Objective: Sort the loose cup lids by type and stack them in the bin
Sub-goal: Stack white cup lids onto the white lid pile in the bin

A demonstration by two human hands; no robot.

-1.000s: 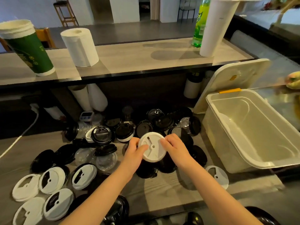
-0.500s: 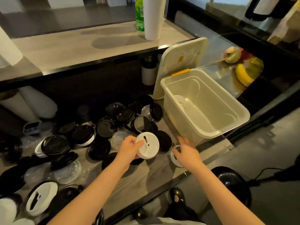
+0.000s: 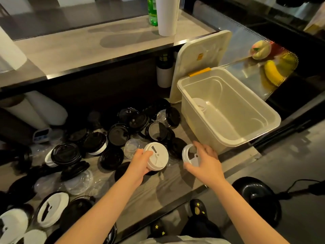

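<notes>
Two white lids held over the bench (image 3: 167, 182), close by the bin (image 3: 202, 127).
Left hand (image 3: 139, 164) fingers grasp the flat-topped lid (image 3: 156, 155); right hand (image 3: 204, 166) fingers clasp the tilted lid (image 3: 190, 154) just beside the bin's near wall, black lids (image 3: 112, 155) heaped behind.

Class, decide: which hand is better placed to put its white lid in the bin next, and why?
Right, probably. The right hand grips a white lid just beside the bin; the left hand holds a second lid farther from it, with the right hand between.
</notes>
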